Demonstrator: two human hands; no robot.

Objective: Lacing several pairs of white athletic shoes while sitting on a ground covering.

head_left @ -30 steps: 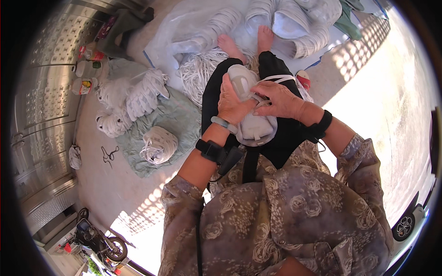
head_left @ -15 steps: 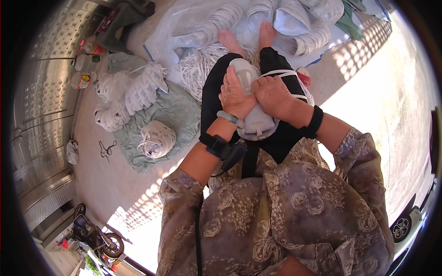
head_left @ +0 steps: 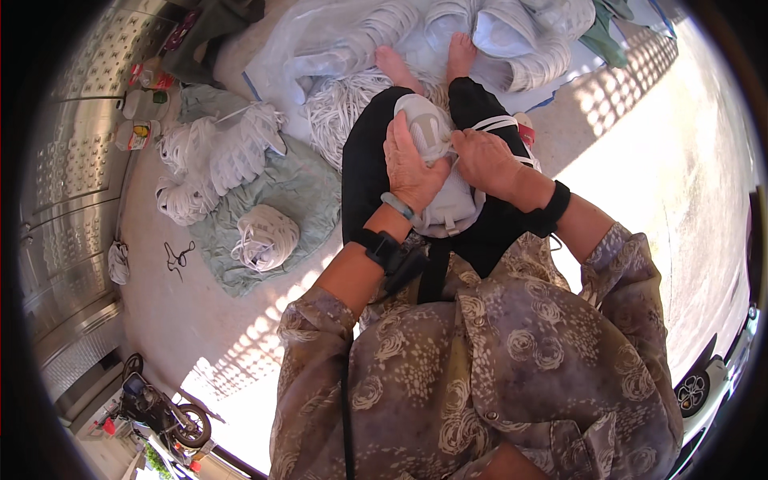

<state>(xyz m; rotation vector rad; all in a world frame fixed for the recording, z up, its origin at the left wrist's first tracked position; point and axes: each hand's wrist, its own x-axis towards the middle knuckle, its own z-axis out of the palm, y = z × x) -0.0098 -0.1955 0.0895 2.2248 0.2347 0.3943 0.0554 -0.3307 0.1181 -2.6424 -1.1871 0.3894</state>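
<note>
A pale grey-white shoe upper [head_left: 458,210] lies lengthwise across my lap, its rounded toe pointing away from me. My left hand [head_left: 410,166] grips it from the left, fingers stretched along the side of the toe and thumb over the top. At its right edge, my right hand [head_left: 484,160] is pinched close to the opening; what sits between the fingertips is too small to make out. White laces [head_left: 498,122] lie over my right thigh beside that hand. Beyond my knees a big heap of loose white laces [head_left: 340,112] rests on the ground.
Stacked white shoe uppers [head_left: 540,68] stand on a plastic sheet around my feet. More uppers [head_left: 244,148] and one laced upper [head_left: 268,238] lie on a green cloth [head_left: 308,196] at left. Black scissors [head_left: 179,256] are on the floor. A motorcycle [head_left: 168,412] stands behind left.
My right hand has drawn slightly to the right, away from my left thumb, and its fingertips have come up to the shoe upper's edge. My left hand keeps its hold.
</note>
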